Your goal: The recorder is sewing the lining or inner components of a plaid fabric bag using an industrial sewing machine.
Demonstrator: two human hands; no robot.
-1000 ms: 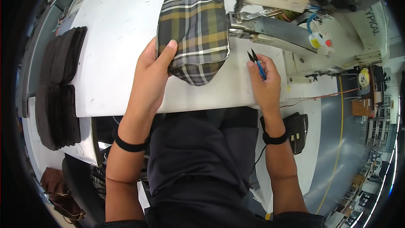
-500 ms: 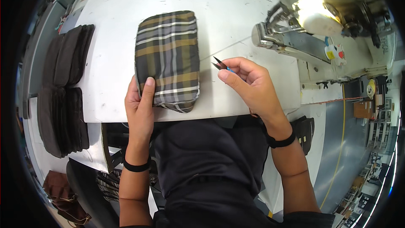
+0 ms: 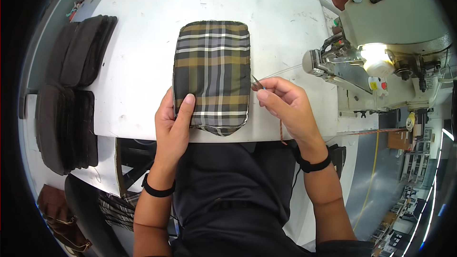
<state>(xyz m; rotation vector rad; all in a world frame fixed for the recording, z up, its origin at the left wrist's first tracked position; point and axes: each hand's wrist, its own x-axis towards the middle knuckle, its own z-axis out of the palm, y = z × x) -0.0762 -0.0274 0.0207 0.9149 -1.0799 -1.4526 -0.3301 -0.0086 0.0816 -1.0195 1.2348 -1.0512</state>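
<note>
A plaid fabric pouch [image 3: 212,74] in black, olive, grey and white stands in front of me over the white table. My left hand [image 3: 175,114] grips its lower left corner, thumb on the front face and fingers behind. In my right hand [image 3: 285,102] is a small pair of thread snips [image 3: 257,84] with dark blades and a bit of blue. The blade tips are close to the pouch's right edge; whether they touch it I cannot tell. A thin thread runs from near that edge toward the sewing machine [image 3: 381,62]. A reddish cord [image 3: 281,131] hangs below my right hand.
Stacks of dark brown fabric pieces [image 3: 71,109] lie along the table's left side. The sewing machine, its lamp [image 3: 376,57] lit, occupies the right side. Striped fabric [image 3: 119,209] and a brown bag [image 3: 57,214] are at lower left. The table's front edge [image 3: 223,141] runs close to my body.
My left hand and the pouch have shifted right in the picture. The snips have come from apart to right beside the pouch's right edge, their blades closer together. The view has also shifted.
</note>
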